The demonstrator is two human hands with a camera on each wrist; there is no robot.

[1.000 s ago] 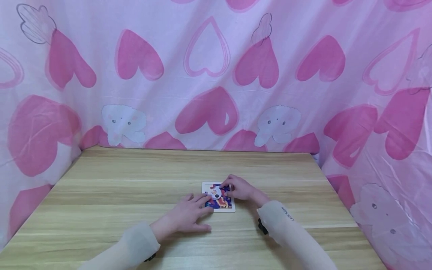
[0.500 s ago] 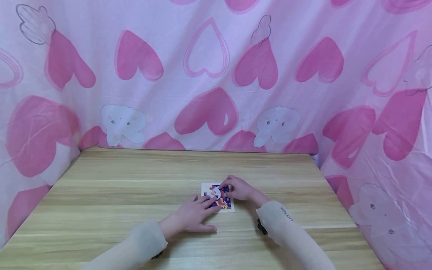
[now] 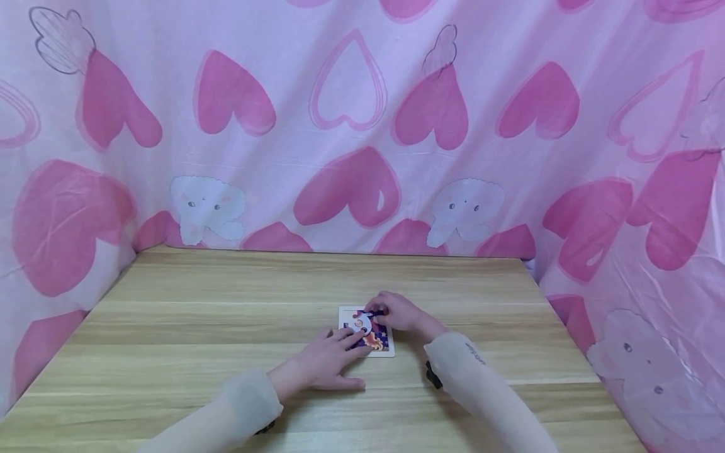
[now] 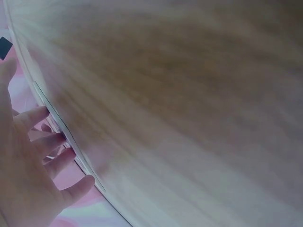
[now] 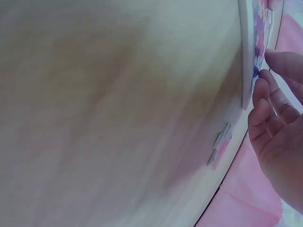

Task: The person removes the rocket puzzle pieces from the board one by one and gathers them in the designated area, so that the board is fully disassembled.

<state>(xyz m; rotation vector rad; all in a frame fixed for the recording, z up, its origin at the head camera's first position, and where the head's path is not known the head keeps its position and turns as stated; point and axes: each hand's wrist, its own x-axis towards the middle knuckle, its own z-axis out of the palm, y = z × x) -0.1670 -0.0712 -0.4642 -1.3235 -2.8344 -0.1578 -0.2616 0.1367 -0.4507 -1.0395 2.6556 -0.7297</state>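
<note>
A small square picture board (image 3: 384, 353) with a pale rim lies flat on the wooden table, its colourful picture showing a round white shape (image 3: 360, 323). From the near left, my left hand (image 3: 325, 365) rests on it with spread, fairly straight fingers, the thumb out on the table. At the board's upper right corner, my right hand (image 3: 399, 313) touches the picture with bent index finger and thumb; whether a piece is between them cannot be told. The right wrist view shows the board's edge (image 5: 246, 61) beside the bent fingers of that hand (image 5: 279, 118).
In the right wrist view a small flat pink and green item (image 5: 219, 145) lies on the table beyond the board. The wooden table (image 3: 226, 283) is bordered by a pink curtain (image 3: 351, 189) with hearts at the back and both sides.
Over the last second my left hand has slid slightly right, further over the board. My right hand has shifted a little left and up along the board's top.
</note>
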